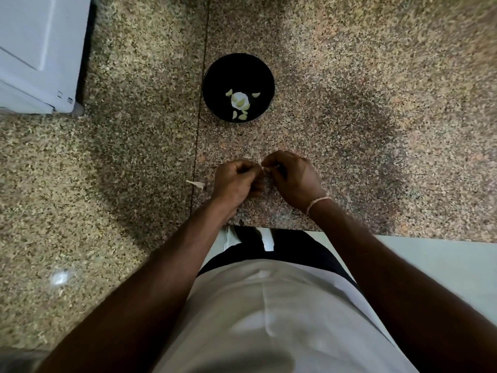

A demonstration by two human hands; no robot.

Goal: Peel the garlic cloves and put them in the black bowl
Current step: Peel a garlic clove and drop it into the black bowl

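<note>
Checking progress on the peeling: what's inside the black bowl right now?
Inside the black bowl lie several peeled garlic cloves around a white patch, possibly skin or glare. Its near wall hides part of the floor.

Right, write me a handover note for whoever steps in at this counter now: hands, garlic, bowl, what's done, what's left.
Left hand and right hand: both over the counter's near edge, fingertips meeting and pinching one small garlic clove, mostly hidden; it looks mid-peel.
Black bowl: on the granite counter, beyond the hands. It holds several peeled cloves and a white piece, possibly skin.
Skin scrap: on the counter, left of the left hand.
Done: several cloves peeled and in the bowl.
Left: finish this clove and drop it in. No other unpeeled garlic is visible.
</note>
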